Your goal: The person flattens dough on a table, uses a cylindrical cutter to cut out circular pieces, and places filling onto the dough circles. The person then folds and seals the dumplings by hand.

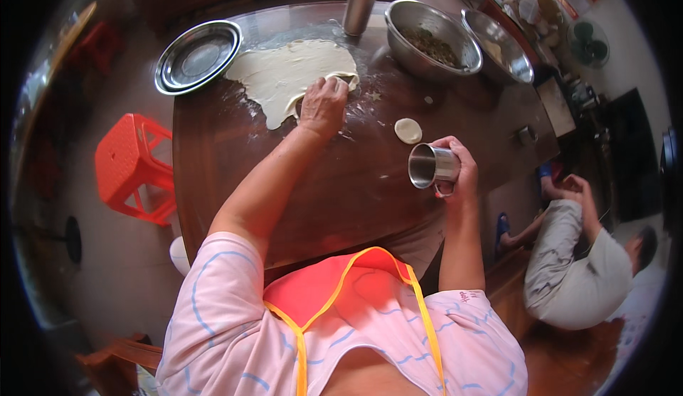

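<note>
A large irregular sheet of rolled dough (pixel 291 71) lies on the floured dark wooden table (pixel 229 156). My left hand (pixel 323 105) is at the sheet's near right edge, its fingers pinching dough there; the edge is lifted around the fingertips. My right hand (pixel 461 166) grips a stainless steel mug (pixel 435 165) by its side and handle, tilted with the mouth facing left. Just beyond the mug lies a round dough disc (pixel 408 131). Small dough scraps (pixel 375 96) are scattered right of the sheet.
Two nested metal trays (pixel 200 57) stand at the far left. A tall metal cylinder (pixel 362 4), a steel bowl of chopped filling (pixel 433 39) and another steel bowl (pixel 499 47) line the far side. A red plastic stool (pixel 125 156) is left; a seated person (pixel 576 273) is right.
</note>
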Action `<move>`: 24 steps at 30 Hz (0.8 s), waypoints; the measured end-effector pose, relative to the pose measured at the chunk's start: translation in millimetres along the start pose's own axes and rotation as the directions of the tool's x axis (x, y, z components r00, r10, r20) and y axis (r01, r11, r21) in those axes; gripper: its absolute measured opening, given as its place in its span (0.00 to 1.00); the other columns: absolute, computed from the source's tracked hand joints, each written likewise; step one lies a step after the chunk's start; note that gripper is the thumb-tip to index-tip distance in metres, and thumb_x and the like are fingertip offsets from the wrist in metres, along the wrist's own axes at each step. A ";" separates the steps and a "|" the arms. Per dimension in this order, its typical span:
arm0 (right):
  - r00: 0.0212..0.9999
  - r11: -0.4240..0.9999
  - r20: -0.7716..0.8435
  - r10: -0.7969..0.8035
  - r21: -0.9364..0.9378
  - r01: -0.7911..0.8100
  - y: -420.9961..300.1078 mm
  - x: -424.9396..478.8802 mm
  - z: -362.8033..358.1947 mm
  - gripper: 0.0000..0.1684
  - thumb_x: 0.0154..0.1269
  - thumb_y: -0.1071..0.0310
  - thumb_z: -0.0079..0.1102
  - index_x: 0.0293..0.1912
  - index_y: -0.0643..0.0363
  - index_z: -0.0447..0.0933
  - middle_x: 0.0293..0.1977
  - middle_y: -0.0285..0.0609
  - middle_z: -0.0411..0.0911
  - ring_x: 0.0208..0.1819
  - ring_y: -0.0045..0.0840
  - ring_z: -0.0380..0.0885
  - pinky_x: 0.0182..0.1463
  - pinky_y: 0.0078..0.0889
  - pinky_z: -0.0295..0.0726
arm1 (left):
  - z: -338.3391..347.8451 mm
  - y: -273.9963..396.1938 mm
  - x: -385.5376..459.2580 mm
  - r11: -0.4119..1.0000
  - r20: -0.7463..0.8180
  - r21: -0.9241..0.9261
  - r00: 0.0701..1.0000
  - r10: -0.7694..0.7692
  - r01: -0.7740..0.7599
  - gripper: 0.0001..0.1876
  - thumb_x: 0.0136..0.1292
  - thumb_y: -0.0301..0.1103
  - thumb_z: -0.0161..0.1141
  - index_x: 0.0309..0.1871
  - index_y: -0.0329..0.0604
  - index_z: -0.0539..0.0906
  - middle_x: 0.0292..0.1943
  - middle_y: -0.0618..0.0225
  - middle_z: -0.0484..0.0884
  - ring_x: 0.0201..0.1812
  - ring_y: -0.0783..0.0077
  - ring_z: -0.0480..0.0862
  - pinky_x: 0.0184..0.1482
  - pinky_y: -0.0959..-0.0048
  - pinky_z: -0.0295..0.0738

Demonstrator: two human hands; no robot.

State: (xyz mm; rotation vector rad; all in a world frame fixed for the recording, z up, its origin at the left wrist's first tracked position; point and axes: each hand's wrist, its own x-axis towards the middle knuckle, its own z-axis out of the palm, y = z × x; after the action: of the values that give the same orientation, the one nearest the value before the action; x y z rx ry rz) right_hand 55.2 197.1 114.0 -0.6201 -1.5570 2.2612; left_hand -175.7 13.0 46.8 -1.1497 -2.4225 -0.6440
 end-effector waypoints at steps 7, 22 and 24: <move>0.990 0.994 -0.138 0.003 0.108 0.012 -8.6 -58.3 -56.2 0.19 0.69 0.54 0.41 0.37 0.57 0.75 0.26 0.40 0.78 0.15 0.21 0.74 0.08 0.22 0.67 | 29.4 -17.6 27.8 0.983 0.123 0.151 0.989 0.083 -0.101 0.12 0.54 0.31 0.61 0.42 0.38 0.80 0.43 0.55 0.78 0.51 0.51 0.76 0.53 0.58 0.76; 0.955 0.903 -0.294 0.034 0.419 0.097 43.4 -91.6 -107.7 0.15 0.70 0.59 0.46 0.39 0.61 0.76 0.32 0.40 0.80 0.34 0.23 0.81 0.38 0.25 0.81 | 30.3 -26.6 13.1 0.299 0.204 -0.829 0.754 -0.625 0.472 0.09 0.62 0.36 0.64 0.38 0.39 0.82 0.32 0.63 0.85 0.32 0.68 0.84 0.39 0.67 0.80; 0.951 0.897 -0.306 0.046 0.431 0.095 41.3 -92.7 -104.2 0.15 0.69 0.59 0.47 0.39 0.60 0.76 0.31 0.39 0.79 0.33 0.22 0.81 0.36 0.24 0.81 | 26.6 -5.7 11.6 0.727 0.028 -0.516 0.858 -0.513 0.452 0.11 0.57 0.39 0.68 0.36 0.41 0.83 0.28 0.65 0.84 0.30 0.69 0.83 0.39 0.67 0.78</move>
State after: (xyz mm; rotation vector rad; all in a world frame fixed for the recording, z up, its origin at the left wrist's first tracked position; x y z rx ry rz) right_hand 187.8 219.4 58.6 -0.7666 -0.8560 2.2542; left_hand -190.8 31.6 29.6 -0.5804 -2.5276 -1.5491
